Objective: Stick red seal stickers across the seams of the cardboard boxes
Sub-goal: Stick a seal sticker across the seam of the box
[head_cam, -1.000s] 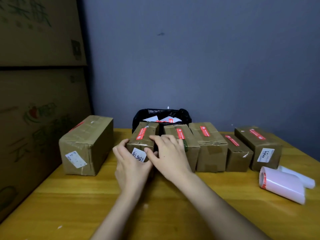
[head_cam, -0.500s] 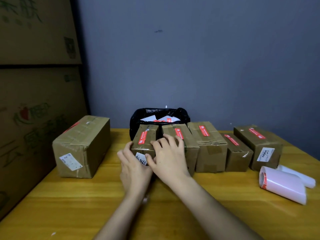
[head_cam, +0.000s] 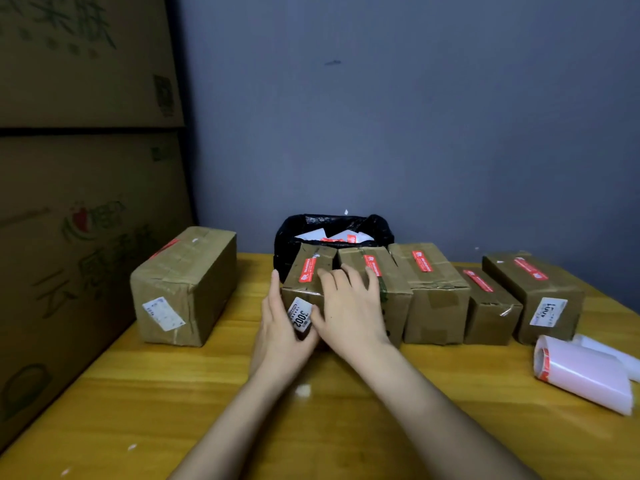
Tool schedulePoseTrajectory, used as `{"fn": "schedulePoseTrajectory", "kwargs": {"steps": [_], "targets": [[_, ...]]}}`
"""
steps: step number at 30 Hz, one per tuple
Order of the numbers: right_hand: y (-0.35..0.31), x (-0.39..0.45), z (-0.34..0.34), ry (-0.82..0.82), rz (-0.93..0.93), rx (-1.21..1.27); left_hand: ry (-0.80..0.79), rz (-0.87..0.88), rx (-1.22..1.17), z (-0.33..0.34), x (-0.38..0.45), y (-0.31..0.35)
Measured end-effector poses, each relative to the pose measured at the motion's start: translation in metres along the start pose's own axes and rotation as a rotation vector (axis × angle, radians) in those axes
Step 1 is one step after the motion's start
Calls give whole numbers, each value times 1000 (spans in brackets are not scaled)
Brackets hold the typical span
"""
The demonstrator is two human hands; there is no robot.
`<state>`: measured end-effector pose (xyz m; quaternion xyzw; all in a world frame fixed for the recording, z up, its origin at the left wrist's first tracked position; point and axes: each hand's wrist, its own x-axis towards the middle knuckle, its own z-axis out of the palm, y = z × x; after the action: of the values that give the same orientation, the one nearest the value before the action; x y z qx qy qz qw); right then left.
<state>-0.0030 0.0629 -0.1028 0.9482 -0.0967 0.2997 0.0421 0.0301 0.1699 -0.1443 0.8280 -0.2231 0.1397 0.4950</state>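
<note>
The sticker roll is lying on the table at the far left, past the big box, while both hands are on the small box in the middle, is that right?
Not quite. The head view shows the sticker roll lying on the table at the far right, not the left. The rest holds: the left hand and right hand are both on the small box in the middle.

You can read "3002" on the white label [head_cam: 300, 317] stuck to the near end of the small box [head_cam: 304, 282] left of the row. Other labels, red stickers and carton prints stay illegible.
</note>
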Motion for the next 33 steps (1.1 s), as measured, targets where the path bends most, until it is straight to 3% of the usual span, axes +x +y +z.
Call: {"fn": "schedulePoseTrajectory", "kwargs": {"steps": [3,9,15,21,25,33], "targets": [[-3,2,-7,12,-22,38,25,31,68,-17,0,-3],[-30,11,-24,91,-117,136,292,161,283,-67,11,-10],[-67,17,-26,42,-257,229,565,-22,428,-106,27,-38],[-106,31,-17,-123,-303,340,490,-218,462,-121,43,-66],[-124,43,-6,-318,-208,511,439,-245,413,-115,50,-69],[-128,48,2,-486,-168,610,454,-289,383,-113,52,-75]]}}
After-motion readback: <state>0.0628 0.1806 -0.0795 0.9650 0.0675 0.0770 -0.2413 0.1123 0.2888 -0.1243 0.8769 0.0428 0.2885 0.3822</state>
